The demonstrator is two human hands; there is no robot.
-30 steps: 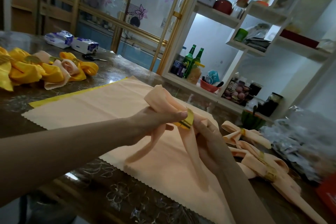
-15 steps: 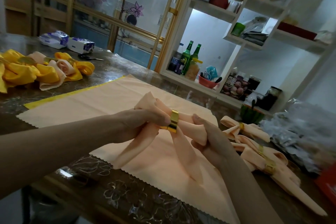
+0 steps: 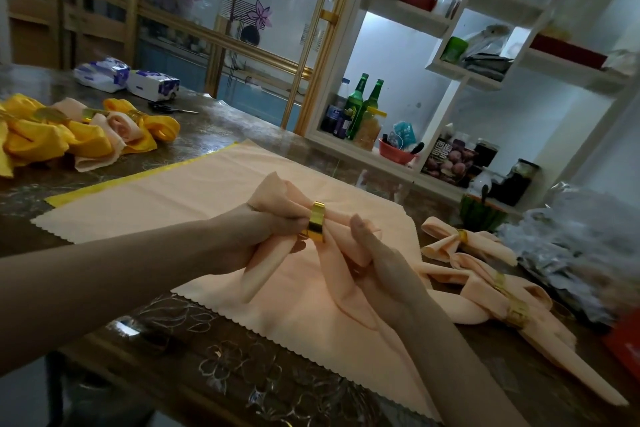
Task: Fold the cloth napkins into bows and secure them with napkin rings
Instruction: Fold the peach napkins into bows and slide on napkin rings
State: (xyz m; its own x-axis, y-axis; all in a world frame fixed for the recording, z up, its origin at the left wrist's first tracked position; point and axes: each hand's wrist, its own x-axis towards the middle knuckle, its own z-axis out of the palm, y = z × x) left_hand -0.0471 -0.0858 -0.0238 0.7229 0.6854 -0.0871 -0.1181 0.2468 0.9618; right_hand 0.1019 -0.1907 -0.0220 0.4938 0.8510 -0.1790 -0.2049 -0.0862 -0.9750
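Left hand (image 3: pixel 263 236) and right hand (image 3: pixel 377 263) each clasp a loop of the peach bow (image 3: pixel 277 191), gold ring (image 3: pixel 316 222) already on, just above the flat napkin (image 3: pixel 173 198) not yet folded, finished bows (image 3: pixel 485 274) right of it.

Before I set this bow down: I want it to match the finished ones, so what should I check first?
1. Is the ring round the middle of the napkin? Ok, it circles the gathered cloth.
2. Grip of the left hand on the left loop: ok.
3. Grip of the right hand on the right loop: ok.
4. Loops equal in size: cannot tell, the hands cover them.
5. Both tails hang free below the ring: ok.
6. The finished bows are in sight for comparison: ok, they lie on the right.
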